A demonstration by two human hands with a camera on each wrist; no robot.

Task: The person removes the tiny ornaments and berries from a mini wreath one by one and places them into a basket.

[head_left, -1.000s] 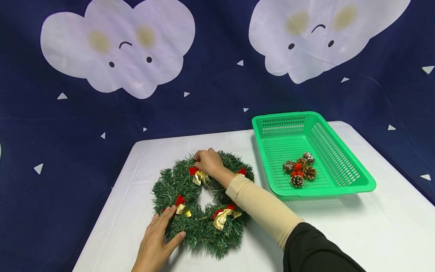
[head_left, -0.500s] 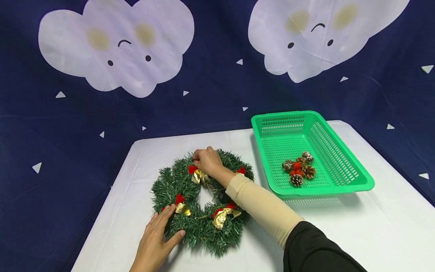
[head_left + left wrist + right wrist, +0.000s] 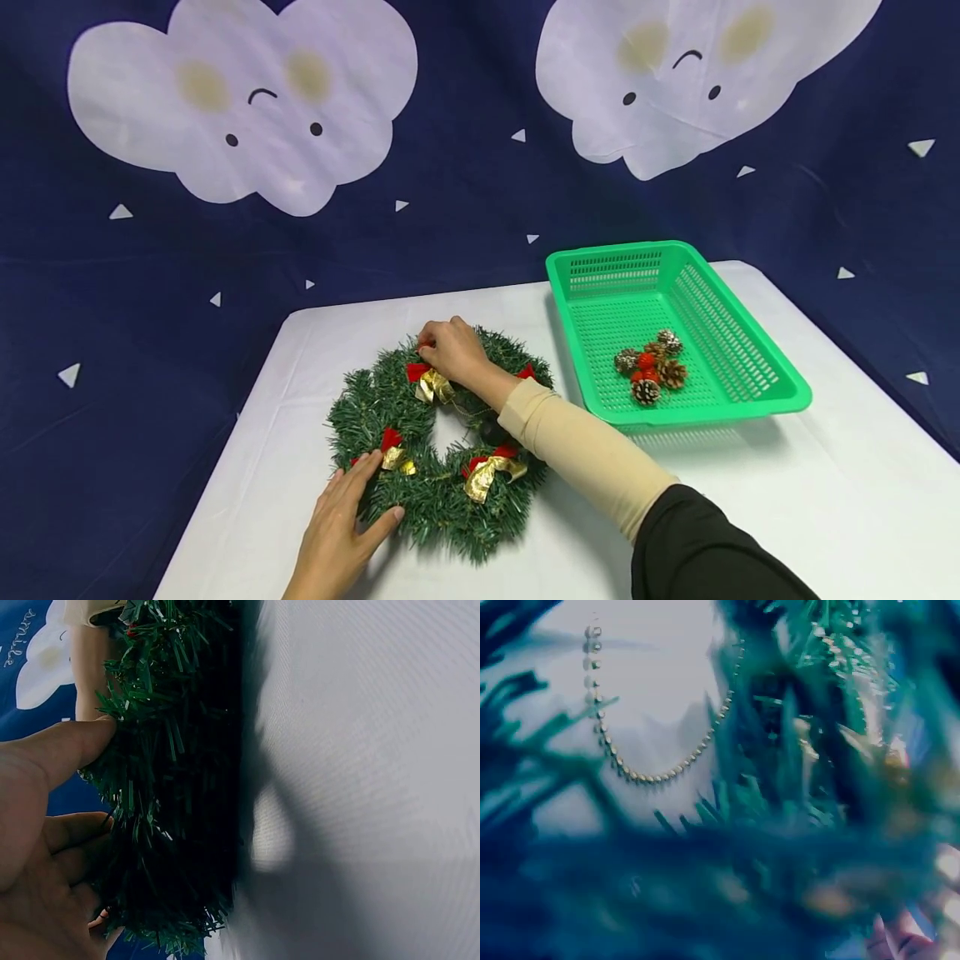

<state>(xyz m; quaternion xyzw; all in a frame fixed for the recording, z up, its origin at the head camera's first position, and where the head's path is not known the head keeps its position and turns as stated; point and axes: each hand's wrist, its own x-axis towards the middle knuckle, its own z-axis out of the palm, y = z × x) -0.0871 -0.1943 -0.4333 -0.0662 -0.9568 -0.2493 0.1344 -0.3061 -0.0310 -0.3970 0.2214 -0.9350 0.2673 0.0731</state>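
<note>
A green tinsel wreath point(image 3: 442, 517) lies on the white-covered table, with several red and gold bows point(image 3: 491, 473) round it. My left hand point(image 3: 337, 525) rests on its near left side, fingers fairly straight and thumb spread; in the left wrist view the thumb point(image 3: 79, 742) touches the outer branches. At the wreath's far side my right hand point(image 3: 453, 350) has its fingers curled down, pinching a small red piece point(image 3: 424, 343) mostly hidden by them, just above a bow point(image 3: 431, 381). A gold bead chain point(image 3: 656, 778) hangs in a loop in the blurred right wrist view.
A green plastic basket point(image 3: 750, 408) stands to the right of the wreath. Inside lie several pine cones point(image 3: 645, 392) and red berries point(image 3: 647, 361). Behind the table hangs a dark blue cloth point(image 3: 480, 200) printed with white clouds.
The head view has shifted slightly, so everything sits a little further left. Both hands keep almost the same places on the wreath; a bit of red now shows at the right fingertips.
</note>
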